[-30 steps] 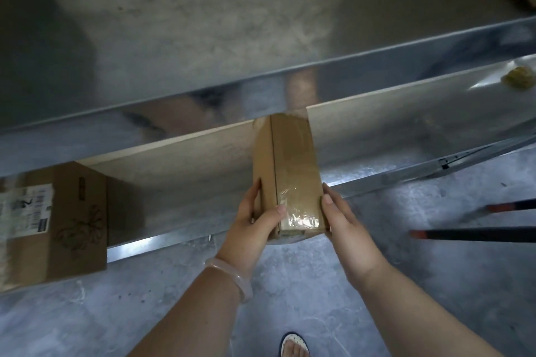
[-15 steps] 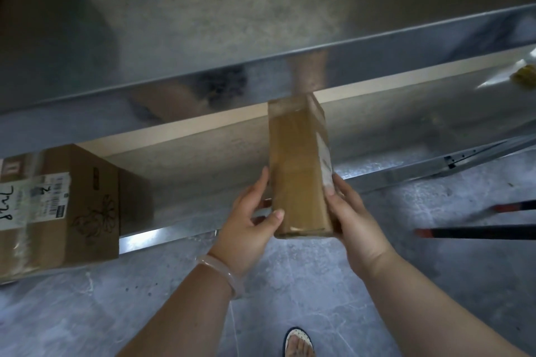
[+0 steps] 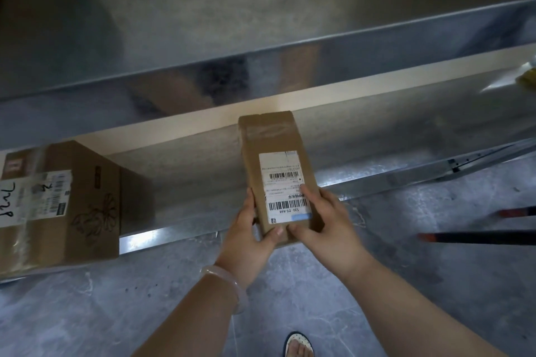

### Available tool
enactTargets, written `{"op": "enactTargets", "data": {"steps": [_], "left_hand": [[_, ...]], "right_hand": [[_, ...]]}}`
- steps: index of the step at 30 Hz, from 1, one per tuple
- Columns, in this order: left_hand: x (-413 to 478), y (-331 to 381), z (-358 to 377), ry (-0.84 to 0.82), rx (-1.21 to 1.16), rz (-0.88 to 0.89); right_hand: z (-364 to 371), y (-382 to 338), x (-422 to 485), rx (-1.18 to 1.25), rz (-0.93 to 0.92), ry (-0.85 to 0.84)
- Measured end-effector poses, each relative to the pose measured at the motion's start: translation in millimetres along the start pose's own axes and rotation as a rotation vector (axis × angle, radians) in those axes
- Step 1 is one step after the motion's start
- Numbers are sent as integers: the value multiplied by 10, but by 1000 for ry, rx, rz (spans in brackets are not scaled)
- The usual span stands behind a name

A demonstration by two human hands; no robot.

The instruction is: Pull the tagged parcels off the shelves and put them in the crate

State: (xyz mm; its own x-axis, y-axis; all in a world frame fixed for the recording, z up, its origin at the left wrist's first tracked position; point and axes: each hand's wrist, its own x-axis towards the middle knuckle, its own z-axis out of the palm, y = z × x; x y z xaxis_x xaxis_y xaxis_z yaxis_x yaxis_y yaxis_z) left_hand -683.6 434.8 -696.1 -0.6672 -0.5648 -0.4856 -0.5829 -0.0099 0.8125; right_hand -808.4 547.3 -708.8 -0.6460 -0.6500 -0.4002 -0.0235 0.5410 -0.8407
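Head view: both hands [image 3: 252, 238] [image 3: 327, 229] hold parcel [image 3: 275, 159] beyond shelf edge [image 3: 377, 180].

The large box [image 3: 58, 206] on the shelf is cut off by the left edge, its label only partly legible. A yellow object [image 3: 528, 80] at the right edge is too cropped to identify. Small print on the parcel's label [image 3: 285, 187] is unreadable. Both forearms and the sandalled foot [image 3: 298, 346] leave at the bottom edge.
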Motion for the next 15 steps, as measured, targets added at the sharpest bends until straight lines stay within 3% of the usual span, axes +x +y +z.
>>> {"op": "enactTargets", "data": {"steps": [11, 15], "left_hand": [[491, -91, -113, -35, 344, -1], [416, 58, -161, 41, 700, -7]], "right_hand": [[75, -36, 434, -238, -90, -161], [-59, -135, 349, -596, -121, -188]]}}
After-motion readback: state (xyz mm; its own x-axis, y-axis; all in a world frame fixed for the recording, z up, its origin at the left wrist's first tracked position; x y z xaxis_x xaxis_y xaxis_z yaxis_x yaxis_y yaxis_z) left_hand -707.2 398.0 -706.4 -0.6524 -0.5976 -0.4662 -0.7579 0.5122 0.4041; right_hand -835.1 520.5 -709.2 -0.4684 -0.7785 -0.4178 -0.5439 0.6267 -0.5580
